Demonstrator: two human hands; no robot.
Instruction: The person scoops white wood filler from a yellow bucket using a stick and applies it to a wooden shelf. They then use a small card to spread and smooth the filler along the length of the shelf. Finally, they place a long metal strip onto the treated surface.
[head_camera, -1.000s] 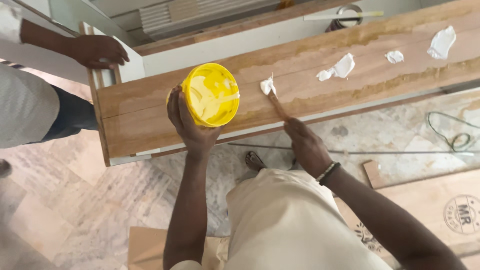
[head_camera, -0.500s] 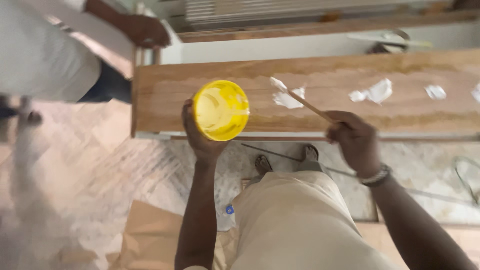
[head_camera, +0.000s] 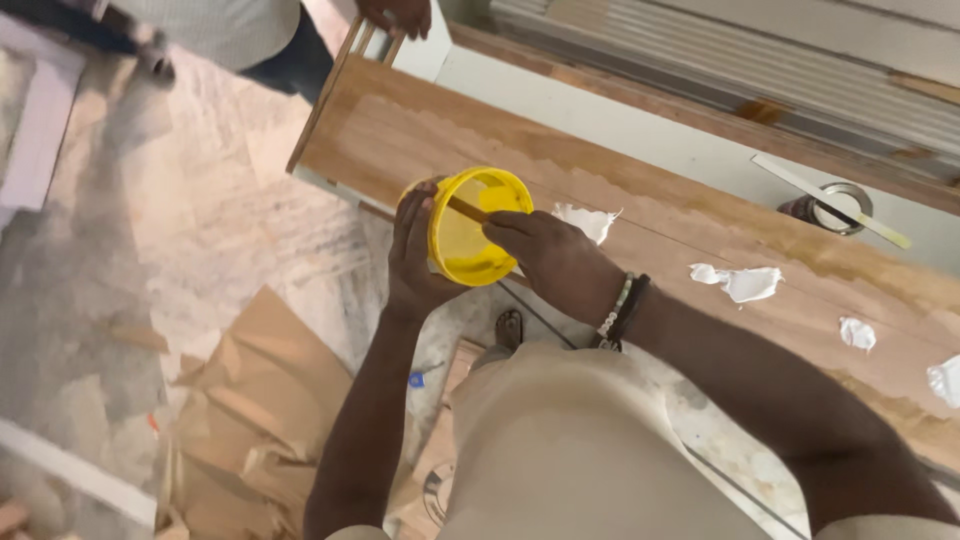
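Change since half a second ago: the right hand (head_camera: 555, 262) has come in from the board to the yellow tub (head_camera: 478, 226), and the stick (head_camera: 468, 209) now dips inside it rather than pointing at the white dabs.

Progress, as judged: several dabs of white paste (head_camera: 740, 282) already lie along the wooden board (head_camera: 420, 130); none looks spread out yet, and the stretch of board nearest the tub is bare. More paste seems to be being drawn up.

Left hand (head_camera: 412, 258): clenched round the tub from beneath and behind, tub tilted toward the person, held over the board's near edge.

Right hand: fingers pinched on the stick, wrist bent inward over the tub's rim, beaded bracelets (head_camera: 622, 310) at the wrist.

Also present: another person's hand (head_camera: 396, 14) at the board's far end; a tin (head_camera: 836, 207) with a flat stick across it.
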